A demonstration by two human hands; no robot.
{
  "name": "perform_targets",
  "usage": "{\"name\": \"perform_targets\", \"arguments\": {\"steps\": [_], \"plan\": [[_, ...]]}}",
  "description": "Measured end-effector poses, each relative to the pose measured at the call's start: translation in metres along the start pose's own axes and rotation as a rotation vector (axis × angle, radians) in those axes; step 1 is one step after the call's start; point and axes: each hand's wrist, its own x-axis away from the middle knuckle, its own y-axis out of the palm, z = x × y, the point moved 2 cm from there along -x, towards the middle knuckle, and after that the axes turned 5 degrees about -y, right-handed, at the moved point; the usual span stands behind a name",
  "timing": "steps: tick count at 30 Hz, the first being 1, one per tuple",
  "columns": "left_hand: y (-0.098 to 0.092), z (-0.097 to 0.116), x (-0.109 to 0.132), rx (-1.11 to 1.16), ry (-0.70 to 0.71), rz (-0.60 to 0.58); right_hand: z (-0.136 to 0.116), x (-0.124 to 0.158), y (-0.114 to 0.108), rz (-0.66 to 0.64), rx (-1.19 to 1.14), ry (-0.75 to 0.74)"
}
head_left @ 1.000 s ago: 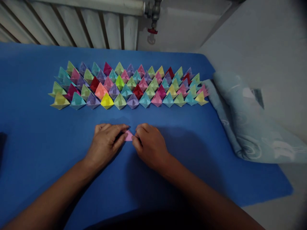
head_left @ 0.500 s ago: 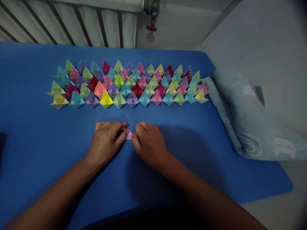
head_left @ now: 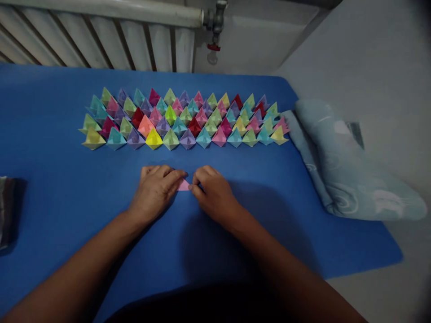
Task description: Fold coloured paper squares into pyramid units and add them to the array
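Note:
A small folded piece of pink paper point(head_left: 183, 185) lies on the blue table point(head_left: 84, 193) between my two hands, its right side tapering to a point. My left hand point(head_left: 157, 187) covers the paper's left part, thumb and fingers closed on it. At the right corner, my right hand point(head_left: 213, 190) pinches the paper between thumb and curled fingers. Just beyond my hands stand several rows of folded paper boats in many colours, among them a yellow boat point(head_left: 154, 140) and a purple boat point(head_left: 187, 140) in the nearest row.
A folded pale blue-green blanket point(head_left: 357, 179) lies over the table's right side. Behind the table are a white radiator point(head_left: 131, 45) and a valve with a red handle point(head_left: 213, 47). A dark object point(head_left: 6, 211) sits at the left edge.
The view has shifted slightly, bringing more of the dark object at left into sight. My left thumb has drawn back beneath the fingers, and more of the pink paper's pointed right side shows.

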Motion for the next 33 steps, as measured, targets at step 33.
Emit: {"name": "perform_targets", "arguments": {"steps": [33], "plan": [[-0.005,-0.035,-0.003,0.091,0.067,-0.129,-0.017,-0.008,0.016,0.093,-0.118,-0.019]]}}
